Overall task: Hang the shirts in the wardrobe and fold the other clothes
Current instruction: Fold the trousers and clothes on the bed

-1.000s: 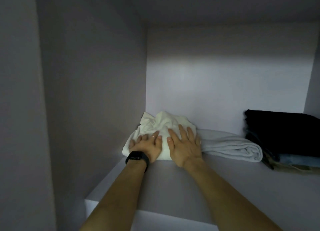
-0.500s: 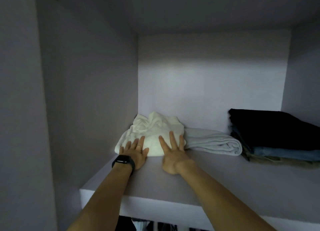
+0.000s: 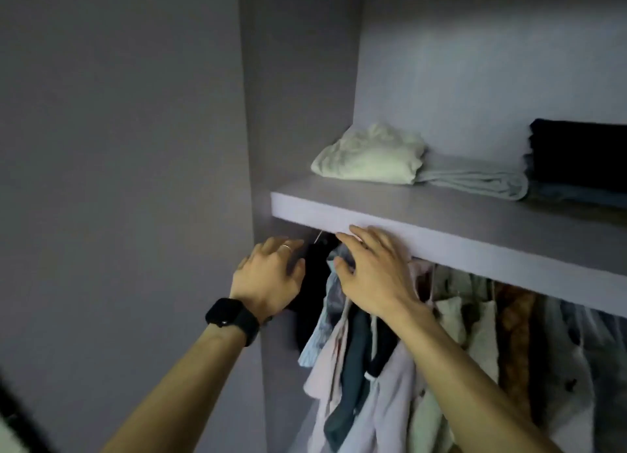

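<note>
Nearest you, your left wrist with its black watch (image 3: pixel 233 318) and your bare right forearm reach up side by side to the hanging space of the wardrobe (image 3: pixel 298 79). Your left hand (image 3: pixel 271 281) sits at the left end of the row, its fingers (image 3: pixel 281 245) loosely bent and a little apart, holding nothing, close against a black garment (image 3: pixel 314 283). I cannot tell whether they touch it. Your right hand (image 3: pixel 376 276) is just to the right, its fingers (image 3: pixel 356 239) spread and nearly straight over the tops of the hanging shirts (image 3: pixel 373 384), pinching nothing. With one hand on each side like this, you look ready to part the row and find a gap or a hanger, which suggests the hanging part of the job is next. The shirts hang packed tight from just under the shelf (image 3: pixel 441 245) and run off to the right, so there is little free room. The rail itself is hidden behind the shelf's front edge. Farther back, on top of the shelf, the folded things lie in a row: a white garment (image 3: pixel 369 159) at the left by the side wall, a grey cloth (image 3: pixel 475 181) touching its right side, and a dark stack (image 3: pixel 580 161) at the far right. They are set well back from the edge, probably so they cannot slide off while you work underneath.
</note>
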